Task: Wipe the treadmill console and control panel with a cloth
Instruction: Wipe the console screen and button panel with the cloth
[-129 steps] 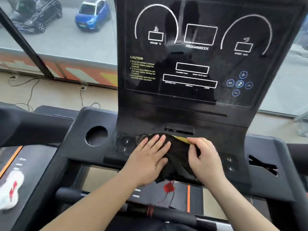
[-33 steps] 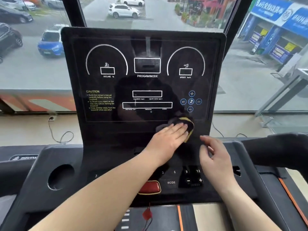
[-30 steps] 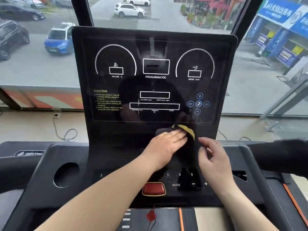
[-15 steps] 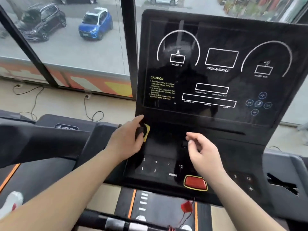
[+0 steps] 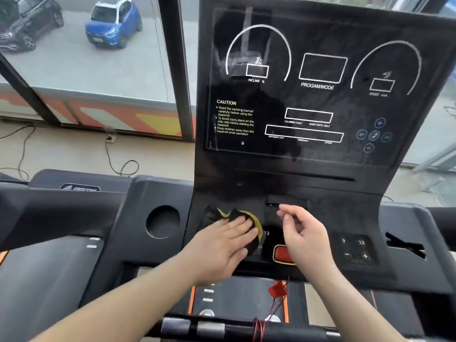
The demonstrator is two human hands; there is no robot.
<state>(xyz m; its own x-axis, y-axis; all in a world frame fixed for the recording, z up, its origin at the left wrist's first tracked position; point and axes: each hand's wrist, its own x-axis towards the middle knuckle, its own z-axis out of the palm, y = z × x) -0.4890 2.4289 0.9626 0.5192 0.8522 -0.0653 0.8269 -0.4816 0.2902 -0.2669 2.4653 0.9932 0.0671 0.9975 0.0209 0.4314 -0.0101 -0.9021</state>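
Note:
The black treadmill console (image 5: 318,99) stands upright ahead, with white gauge outlines and a caution text. Below it slopes the control panel (image 5: 355,248) with number keys and a red stop button (image 5: 281,254). A black cloth with a yellow edge (image 5: 237,214) lies on the panel's left part. My left hand (image 5: 222,245) presses flat on the cloth, fingers together. My right hand (image 5: 306,233) hovers just right of it above the red button, fingers loosely curled and apart, holding nothing.
A round cup holder (image 5: 162,221) sits left of the panel, a slot recess (image 5: 407,248) at its right. A red safety clip on a cord (image 5: 278,291) hangs below the panel over the belt. Dark handrails run along both sides. A window with parked cars is behind.
My left hand has slid the cloth from the panel's left edge rightward onto the number keys and now lies flat on it. My right hand stays hovering beside it. The view shifted slightly.

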